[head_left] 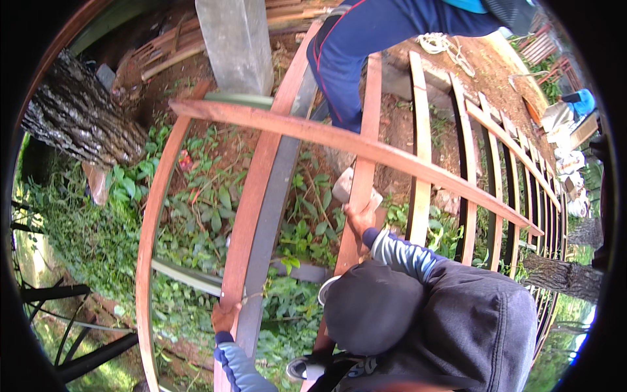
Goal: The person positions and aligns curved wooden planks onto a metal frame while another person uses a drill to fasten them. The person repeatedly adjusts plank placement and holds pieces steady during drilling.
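Neither my left hand nor my right hand can be made out. A blurred reddish shape at the lower edge is too unclear to name. Below me a person in a dark cap (373,308) and dark vest leans over a frame of wooden beams. One of that person's hands (359,219) presses on a reddish beam (367,157). The person's other hand (226,316) holds the edge of another reddish beam (251,189), which lies along a grey beam (277,176). A long plank (313,130) crosses over these beams.
A second person in blue trousers (353,52) stands among the beams at the top. A concrete post (235,46) and a tree trunk (81,111) rise at the upper left. Green plants (209,222) grow beneath. Rope (447,49) and bags (571,163) lie farther right.
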`<state>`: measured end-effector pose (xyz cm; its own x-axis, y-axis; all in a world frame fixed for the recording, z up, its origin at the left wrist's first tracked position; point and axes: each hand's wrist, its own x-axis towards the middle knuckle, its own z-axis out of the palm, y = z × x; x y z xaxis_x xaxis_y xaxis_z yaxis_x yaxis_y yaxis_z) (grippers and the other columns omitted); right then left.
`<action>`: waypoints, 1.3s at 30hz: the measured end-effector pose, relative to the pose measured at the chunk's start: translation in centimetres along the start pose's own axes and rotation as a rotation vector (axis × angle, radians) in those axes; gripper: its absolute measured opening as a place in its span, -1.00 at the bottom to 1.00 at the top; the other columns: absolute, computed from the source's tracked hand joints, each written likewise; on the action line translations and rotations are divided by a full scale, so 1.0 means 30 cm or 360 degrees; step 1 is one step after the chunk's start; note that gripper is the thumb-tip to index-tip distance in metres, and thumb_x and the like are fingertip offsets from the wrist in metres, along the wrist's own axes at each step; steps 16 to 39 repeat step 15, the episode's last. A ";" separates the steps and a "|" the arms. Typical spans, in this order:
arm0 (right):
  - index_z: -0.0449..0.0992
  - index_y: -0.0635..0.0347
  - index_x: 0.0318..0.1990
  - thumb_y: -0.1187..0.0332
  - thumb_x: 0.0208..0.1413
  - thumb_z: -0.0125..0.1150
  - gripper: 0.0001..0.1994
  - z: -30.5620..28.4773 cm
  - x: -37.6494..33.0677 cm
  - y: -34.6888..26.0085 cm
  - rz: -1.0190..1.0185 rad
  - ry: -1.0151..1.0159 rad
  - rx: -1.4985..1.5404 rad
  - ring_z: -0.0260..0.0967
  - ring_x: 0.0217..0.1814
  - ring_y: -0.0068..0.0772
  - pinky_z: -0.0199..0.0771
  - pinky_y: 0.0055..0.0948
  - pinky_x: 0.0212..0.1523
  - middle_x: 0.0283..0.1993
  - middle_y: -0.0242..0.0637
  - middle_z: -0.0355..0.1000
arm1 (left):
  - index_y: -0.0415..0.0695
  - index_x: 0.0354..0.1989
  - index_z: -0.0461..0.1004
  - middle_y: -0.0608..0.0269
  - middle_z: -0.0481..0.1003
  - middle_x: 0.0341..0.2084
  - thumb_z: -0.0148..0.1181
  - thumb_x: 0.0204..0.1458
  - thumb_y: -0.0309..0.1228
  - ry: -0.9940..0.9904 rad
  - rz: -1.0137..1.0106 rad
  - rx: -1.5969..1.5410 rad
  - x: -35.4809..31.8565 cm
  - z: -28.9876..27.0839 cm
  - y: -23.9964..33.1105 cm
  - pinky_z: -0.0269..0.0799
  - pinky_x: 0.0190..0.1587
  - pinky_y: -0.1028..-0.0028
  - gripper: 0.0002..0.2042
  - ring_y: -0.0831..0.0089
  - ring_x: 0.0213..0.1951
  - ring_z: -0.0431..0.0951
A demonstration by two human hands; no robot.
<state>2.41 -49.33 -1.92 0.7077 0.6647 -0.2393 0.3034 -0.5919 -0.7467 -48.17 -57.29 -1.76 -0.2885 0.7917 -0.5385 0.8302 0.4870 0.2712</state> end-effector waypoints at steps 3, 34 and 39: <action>0.14 0.49 0.16 -0.07 -0.16 0.36 -0.10 -0.012 -0.008 -0.021 0.0088 -0.0012 -0.0153 0.32 0.13 0.19 0.31 -0.13 0.12 0.05 0.30 0.34 | -0.39 -0.14 0.48 -0.18 0.53 -0.18 0.54 -0.46 0.04 -0.0050 0.0005 -0.0174 0.020 -0.023 0.029 0.41 -0.02 0.20 -0.21 0.00 -0.08 0.53; 0.10 0.48 0.24 -0.15 -0.14 0.27 -0.04 -0.081 -0.011 -0.150 0.0201 -0.0507 -0.0633 0.22 0.28 0.04 0.21 -0.24 0.25 0.21 0.17 0.26 | -0.34 0.08 0.39 -0.08 0.51 -0.07 0.52 -0.35 -0.09 -0.0418 0.0171 -0.0805 0.107 -0.023 0.004 0.37 0.11 0.30 -0.19 0.15 0.01 0.52; 0.10 0.48 0.24 -0.15 -0.14 0.27 -0.04 -0.081 -0.011 -0.150 0.0201 -0.0507 -0.0633 0.22 0.28 0.04 0.21 -0.24 0.25 0.21 0.17 0.26 | -0.34 0.08 0.39 -0.08 0.51 -0.07 0.52 -0.35 -0.09 -0.0418 0.0171 -0.0805 0.107 -0.023 0.004 0.37 0.11 0.30 -0.19 0.15 0.01 0.52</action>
